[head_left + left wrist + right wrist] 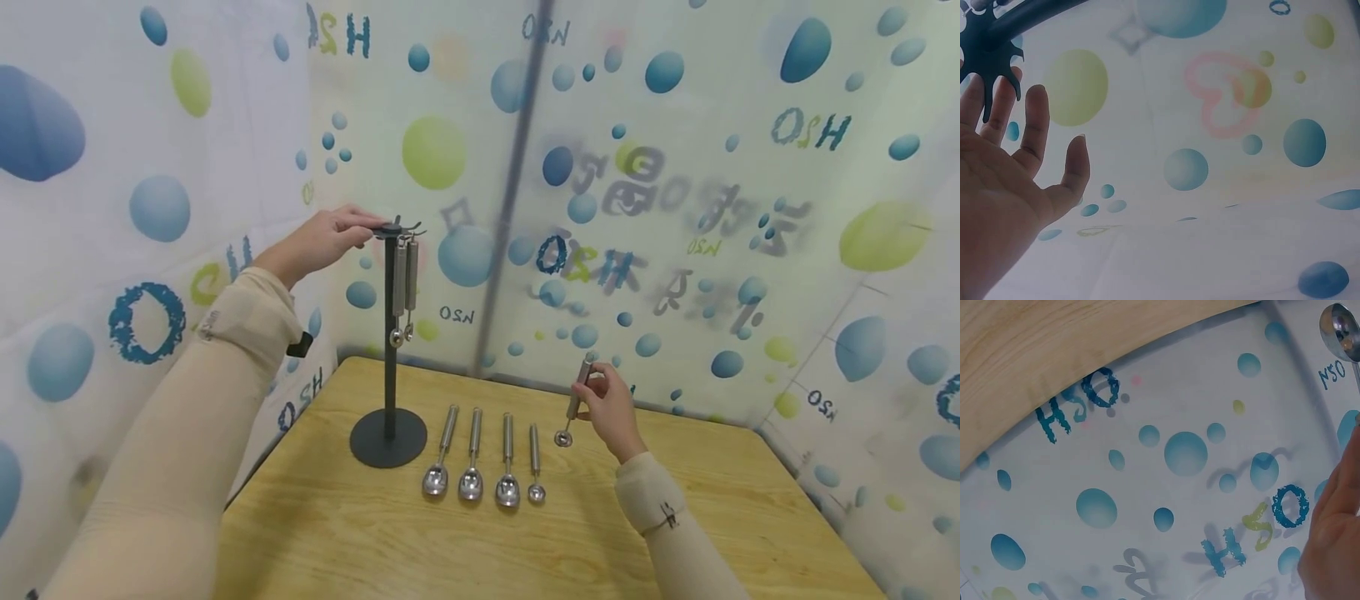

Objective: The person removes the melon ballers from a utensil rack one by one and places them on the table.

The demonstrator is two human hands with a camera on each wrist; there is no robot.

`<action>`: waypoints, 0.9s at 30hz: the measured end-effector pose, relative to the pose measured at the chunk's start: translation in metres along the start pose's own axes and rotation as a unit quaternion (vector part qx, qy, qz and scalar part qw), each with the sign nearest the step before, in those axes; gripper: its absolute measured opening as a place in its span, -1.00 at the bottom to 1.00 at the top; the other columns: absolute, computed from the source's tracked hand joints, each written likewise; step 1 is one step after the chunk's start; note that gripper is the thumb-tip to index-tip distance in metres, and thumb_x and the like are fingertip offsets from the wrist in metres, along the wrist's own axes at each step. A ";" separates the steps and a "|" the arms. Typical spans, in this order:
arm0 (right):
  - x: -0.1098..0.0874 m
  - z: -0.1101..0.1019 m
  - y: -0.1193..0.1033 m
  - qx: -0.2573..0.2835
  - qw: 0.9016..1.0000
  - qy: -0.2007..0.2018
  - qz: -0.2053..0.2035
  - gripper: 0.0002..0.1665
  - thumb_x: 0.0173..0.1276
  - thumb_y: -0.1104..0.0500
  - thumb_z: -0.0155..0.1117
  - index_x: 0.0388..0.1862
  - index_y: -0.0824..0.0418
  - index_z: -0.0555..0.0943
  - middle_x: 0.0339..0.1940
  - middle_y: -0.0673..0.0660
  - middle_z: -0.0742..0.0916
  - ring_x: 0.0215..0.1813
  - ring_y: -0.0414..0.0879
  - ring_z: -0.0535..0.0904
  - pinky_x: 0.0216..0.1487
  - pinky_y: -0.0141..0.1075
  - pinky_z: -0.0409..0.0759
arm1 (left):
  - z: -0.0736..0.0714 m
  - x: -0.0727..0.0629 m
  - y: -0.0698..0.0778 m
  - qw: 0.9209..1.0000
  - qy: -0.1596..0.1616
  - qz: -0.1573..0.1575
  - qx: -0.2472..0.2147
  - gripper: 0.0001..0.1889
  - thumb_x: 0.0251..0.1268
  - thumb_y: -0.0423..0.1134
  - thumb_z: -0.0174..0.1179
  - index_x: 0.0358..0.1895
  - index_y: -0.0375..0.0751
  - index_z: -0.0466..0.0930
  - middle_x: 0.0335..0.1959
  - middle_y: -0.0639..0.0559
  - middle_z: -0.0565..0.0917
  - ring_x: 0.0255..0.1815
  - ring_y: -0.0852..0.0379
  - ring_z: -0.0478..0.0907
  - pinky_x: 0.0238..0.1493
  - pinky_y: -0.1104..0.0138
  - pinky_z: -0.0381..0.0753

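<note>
My left hand (pixel 327 239) touches the hooked top of a dark utensil stand (pixel 390 358) with its fingers extended. In the left wrist view, that hand (pixel 1007 181) has its fingers spread against the hooks (pixel 988 53). Two small metal scoops (pixel 400 279) hang from the stand, bowls downward. To the right, my right hand (pixel 613 414) pinches the handle of a melon baller (pixel 582 385), held nearly upright with its bowl down over the table. The right wrist view catches its round bowl (pixel 1341 331) at the edge, with part of the hand (pixel 1335 544).
On the wooden table (pixel 675 517), three larger scoops (pixel 471 483) and one small scoop (pixel 536 492) lie in a row right of the stand's round base (pixel 375 450). Patterned curtains (pixel 675 275) enclose the table behind and at the sides.
</note>
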State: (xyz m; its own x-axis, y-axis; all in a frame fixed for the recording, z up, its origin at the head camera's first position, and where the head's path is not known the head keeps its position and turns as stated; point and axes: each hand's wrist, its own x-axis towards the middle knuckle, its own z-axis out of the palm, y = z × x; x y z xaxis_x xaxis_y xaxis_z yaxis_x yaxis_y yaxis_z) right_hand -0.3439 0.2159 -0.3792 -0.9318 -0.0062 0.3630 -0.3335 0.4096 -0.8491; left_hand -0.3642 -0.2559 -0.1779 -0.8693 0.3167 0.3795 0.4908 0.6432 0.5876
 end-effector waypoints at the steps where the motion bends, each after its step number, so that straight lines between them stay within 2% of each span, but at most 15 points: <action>1: -0.001 -0.001 0.000 -0.002 1.000 0.001 -0.001 -0.68 0.52 0.27 0.23 0.18 0.27 0.45 -0.03 0.38 0.70 -0.02 0.16 0.67 -0.24 -0.08 0.74 | 0.000 0.000 0.000 1.000 0.000 0.000 -0.001 -0.49 0.64 -0.01 -0.13 0.48 -0.12 0.42 0.38 -0.13 0.39 0.17 -0.17 0.41 0.20 -0.13 0.29; 12: -0.007 -0.001 0.008 -0.016 0.999 0.000 0.035 -0.63 0.53 0.26 0.22 0.24 0.23 0.44 -0.02 0.34 0.69 0.02 0.18 0.65 -0.24 -0.13 0.74 | 0.000 0.000 -0.003 1.000 0.000 -0.009 -0.016 -0.50 0.65 0.00 -0.13 0.48 -0.10 0.42 0.39 -0.09 0.38 0.20 -0.16 0.38 0.24 -0.13 0.27; 27: -0.013 -0.002 0.023 -0.021 0.999 -0.012 0.049 -0.59 0.55 0.27 0.19 0.31 0.26 0.41 0.02 0.34 0.68 0.07 0.23 0.65 -0.23 -0.14 0.74 | 0.001 -0.001 -0.001 1.000 -0.001 -0.010 -0.018 -0.49 0.65 0.01 -0.14 0.49 -0.10 0.41 0.39 -0.09 0.37 0.22 -0.19 0.38 0.25 -0.15 0.26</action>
State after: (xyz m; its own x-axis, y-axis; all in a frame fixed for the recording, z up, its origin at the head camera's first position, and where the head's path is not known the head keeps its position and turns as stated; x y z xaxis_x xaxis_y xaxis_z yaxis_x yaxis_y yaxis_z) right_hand -0.3390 0.2270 -0.4035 -0.9631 0.0136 0.2687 -0.2346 0.4463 -0.8636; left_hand -0.3637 -0.2562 -0.1793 -0.8793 0.3057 0.3653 0.4748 0.6236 0.6210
